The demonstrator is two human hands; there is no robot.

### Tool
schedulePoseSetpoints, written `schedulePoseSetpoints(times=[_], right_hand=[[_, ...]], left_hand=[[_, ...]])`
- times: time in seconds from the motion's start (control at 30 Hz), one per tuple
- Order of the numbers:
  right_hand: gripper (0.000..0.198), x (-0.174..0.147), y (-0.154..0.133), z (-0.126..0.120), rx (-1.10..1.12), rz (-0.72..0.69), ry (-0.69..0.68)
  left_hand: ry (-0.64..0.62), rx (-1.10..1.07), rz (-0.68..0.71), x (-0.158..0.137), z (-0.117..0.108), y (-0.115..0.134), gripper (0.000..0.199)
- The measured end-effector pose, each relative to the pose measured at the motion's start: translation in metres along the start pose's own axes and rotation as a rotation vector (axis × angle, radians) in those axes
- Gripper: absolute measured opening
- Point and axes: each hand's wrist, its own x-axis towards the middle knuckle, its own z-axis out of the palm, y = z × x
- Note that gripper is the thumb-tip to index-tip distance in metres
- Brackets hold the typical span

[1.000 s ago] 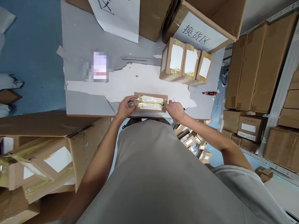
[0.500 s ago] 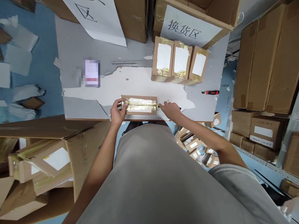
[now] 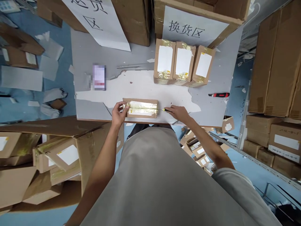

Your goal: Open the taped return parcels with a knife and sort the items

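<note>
A long cardboard box (image 3: pixel 141 113) with shiny tape along its top lies near the table's front edge. A dark lengthwise line runs down the middle of the tape. My left hand (image 3: pixel 119 113) is closed on the box's left end, thumb on top and fingers at its far side. To the right of the box, my right hand (image 3: pixel 180 113) is closed round a slim cutter (image 3: pixel 166 110) with a black and yellow handle. Its thin blade points left, with the tip at the box's right end. Most of the handle is hidden in the fingers.
Three taped boxes (image 3: pixel 184 62) with white labels stand at the back of the table (image 3: pixel 94 111). A red and black utility knife (image 3: pixel 219 94) lies at right, a blurred-out phone-like item (image 3: pixel 99 77) at left. A large carton (image 3: pixel 91 150) holding boxes stands at lower left.
My right hand has drawn back to the right with the cutter, so more of its blade shows. The left hand keeps its hold on the box. The whole view has shifted slightly.
</note>
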Motion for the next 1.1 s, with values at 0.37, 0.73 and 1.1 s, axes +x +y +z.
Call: schedulePoseSetpoints(times=[0.37,0.73,1.1], right_hand=[[0.058,0.060,-0.050,0.077,1.313,0.511,0.220],[0.066,0.003,-0.064,0.001,1.092,0.530,0.634],[0.056,0.000,-0.064,-0.013,0.585,0.626,0.667]], left_hand=[[0.061,0.004,-0.083,0.015,-0.036,-0.015,0.058],[-0.275,-0.095,-0.113,0.029,0.044,-0.001,0.043],[-0.325,-0.131,0.120,0.032,0.050,0.058,0.043]])
